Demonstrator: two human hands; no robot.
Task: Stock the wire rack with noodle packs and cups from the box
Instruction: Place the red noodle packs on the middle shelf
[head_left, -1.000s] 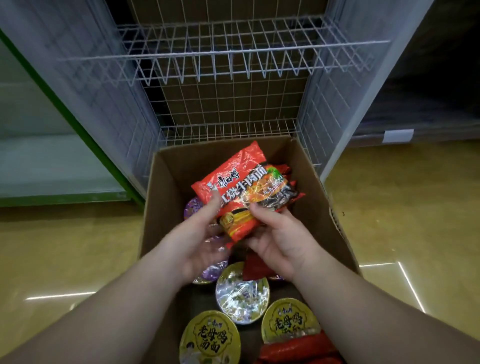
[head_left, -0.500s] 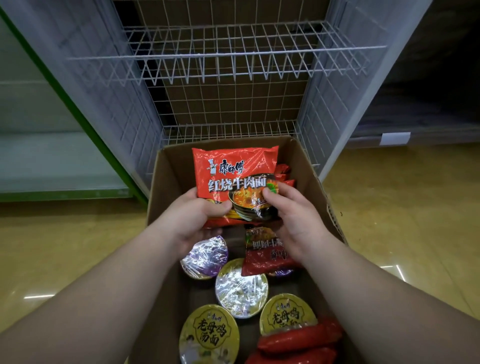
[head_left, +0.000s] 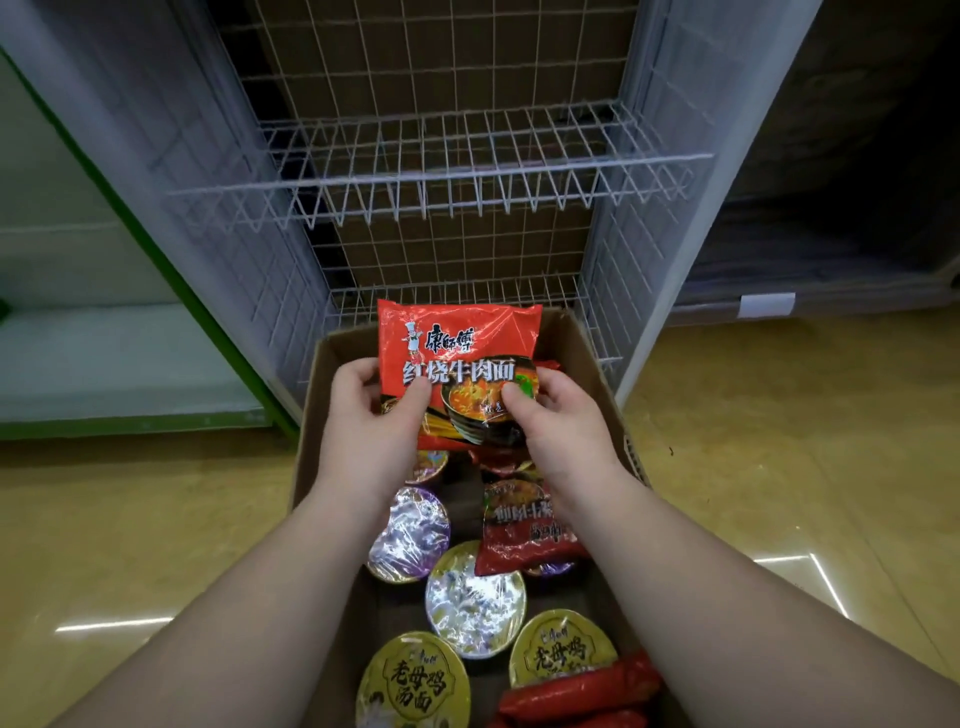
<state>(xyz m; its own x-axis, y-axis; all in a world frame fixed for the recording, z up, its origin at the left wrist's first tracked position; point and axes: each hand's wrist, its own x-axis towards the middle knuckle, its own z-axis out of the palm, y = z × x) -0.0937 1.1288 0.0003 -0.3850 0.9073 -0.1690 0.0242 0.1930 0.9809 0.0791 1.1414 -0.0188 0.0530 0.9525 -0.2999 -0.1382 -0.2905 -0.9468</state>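
Red noodle pack (head_left: 460, 358) upright above cup-filled cardboard box (head_left: 597, 364)

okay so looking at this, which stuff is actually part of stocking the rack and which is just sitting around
Part of the job:
- red noodle pack, held by left hand and right hand
- cardboard box
- wire rack
- noodle cups in the box

Just lying about:
- green-edged shelf
- white label on the dark shelf

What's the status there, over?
Left hand and right hand grip one red noodle pack above the box. Wire rack shelf ahead, bare. Nothing in the way.
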